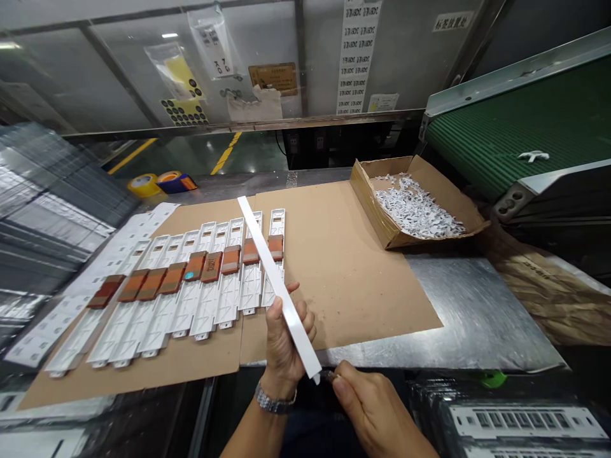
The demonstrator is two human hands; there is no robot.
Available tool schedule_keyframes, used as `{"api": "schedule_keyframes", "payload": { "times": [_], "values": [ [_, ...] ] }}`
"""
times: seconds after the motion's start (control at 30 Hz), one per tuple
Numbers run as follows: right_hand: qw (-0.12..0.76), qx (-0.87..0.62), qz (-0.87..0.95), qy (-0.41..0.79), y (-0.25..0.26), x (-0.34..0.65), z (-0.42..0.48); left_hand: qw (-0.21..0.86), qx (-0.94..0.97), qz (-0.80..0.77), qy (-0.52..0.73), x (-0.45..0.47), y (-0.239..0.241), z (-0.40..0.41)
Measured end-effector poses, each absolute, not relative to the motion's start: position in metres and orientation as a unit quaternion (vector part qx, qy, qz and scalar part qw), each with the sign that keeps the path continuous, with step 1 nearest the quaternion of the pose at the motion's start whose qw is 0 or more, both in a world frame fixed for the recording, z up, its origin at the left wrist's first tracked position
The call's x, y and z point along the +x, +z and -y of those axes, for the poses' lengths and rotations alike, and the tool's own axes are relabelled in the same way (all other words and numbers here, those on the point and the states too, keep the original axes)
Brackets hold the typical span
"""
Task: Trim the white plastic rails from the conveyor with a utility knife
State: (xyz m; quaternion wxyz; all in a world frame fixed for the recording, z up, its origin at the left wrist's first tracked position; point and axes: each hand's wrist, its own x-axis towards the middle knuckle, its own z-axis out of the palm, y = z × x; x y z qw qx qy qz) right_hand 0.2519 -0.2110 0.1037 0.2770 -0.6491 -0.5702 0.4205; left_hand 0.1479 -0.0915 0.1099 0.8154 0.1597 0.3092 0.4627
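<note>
My left hand (282, 346), with a metal-banded watch at the wrist, is closed around a long white plastic strip (272, 270). The strip slants from upper left down to the lower right, over the table's front edge. At its lower end my right hand (375, 407) is closed on a small dark-tipped tool (328, 376); the fist hides most of it, so I cannot tell its kind. The tool's tip meets or nearly meets the strip's end. Left of the hands lies a row of several white ribbed plastic parts (204, 312), crossed by reddish-brown blocks (212, 266).
Cardboard sheeting (344, 280) covers part of the metal table (477, 305). A cardboard box (382, 219) of small white scraps stands at the back right, beside a green conveyor belt (529, 121). Tape rolls (143, 184) sit at the back left. Stacked panels (527, 423) are low right.
</note>
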Motion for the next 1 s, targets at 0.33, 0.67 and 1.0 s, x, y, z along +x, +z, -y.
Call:
{"api": "schedule_keyframes", "payload": {
  "times": [0.33, 0.67, 1.0],
  "values": [
    [0.266, -0.648, 0.574, 0.424, 0.1052, 0.2519, 0.2131, 0.815, 0.159, -0.312, 0.461, 0.1492, 0.1103, 0.0923],
    [0.281, -0.648, 0.568, 0.423, 0.1031, 0.2520, 0.2127, 0.810, 0.161, -0.317, 0.466, 0.1496, 0.1085, 0.0917],
    [0.281, -0.653, 0.566, 0.418, 0.0989, 0.2496, 0.2142, 0.810, 0.160, -0.319, 0.465, 0.1499, 0.1094, 0.0917]
  ]
}}
